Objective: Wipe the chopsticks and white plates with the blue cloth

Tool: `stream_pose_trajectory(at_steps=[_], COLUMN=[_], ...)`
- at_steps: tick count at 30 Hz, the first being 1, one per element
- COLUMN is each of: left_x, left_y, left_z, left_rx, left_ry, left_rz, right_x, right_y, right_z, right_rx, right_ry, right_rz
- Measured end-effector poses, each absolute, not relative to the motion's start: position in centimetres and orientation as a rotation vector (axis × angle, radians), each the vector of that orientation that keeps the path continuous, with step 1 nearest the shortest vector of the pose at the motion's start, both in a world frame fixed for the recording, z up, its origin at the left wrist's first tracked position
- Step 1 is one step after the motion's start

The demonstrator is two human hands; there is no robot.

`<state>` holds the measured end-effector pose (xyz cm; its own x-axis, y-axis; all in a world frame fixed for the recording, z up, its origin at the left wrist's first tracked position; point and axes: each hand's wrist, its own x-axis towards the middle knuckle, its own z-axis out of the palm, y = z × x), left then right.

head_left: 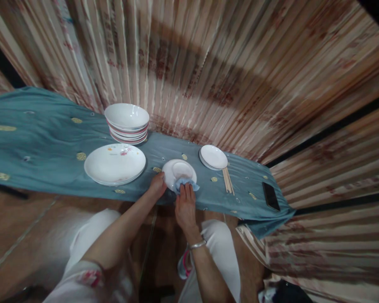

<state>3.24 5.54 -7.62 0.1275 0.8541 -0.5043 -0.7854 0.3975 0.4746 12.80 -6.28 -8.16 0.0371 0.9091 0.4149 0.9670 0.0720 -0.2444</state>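
A small white plate (169,169) is near the front edge of the cloth-covered table; a raised or sunken ring shows in its middle, and I cannot tell which face is up. My left hand (158,185) grips the plate's left edge, with its fingertips partly hidden. Pressed under the fingers of my right hand (186,206) is a crumpled light blue cloth (183,182), which lies over the plate's near part. To the left are stacked large oval plates (113,166), the top one with a floral print.
Behind the oval plates stands a stack of white bowls (126,115) with red-edged dishes. Several small white plates (214,157) are piled at the right, beside wooden chopsticks (228,182). A black phone (270,196) lies near the right end of the teal tablecloth (50,139). Pleated curtains (189,63) hang behind.
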Motion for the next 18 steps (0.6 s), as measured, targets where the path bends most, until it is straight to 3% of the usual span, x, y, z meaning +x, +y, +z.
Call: stream_pose_trajectory(at_steps=[18], left_x=[3.1], left_y=[5.8], left_z=[-7.2], left_rx=[0.020], left_ry=[0.906], left_rz=[1.211], right_x=[11.0], right_y=[-2.3], right_z=[-4.8], right_rx=[-1.730], right_ry=[-2.215], right_rz=[-0.101])
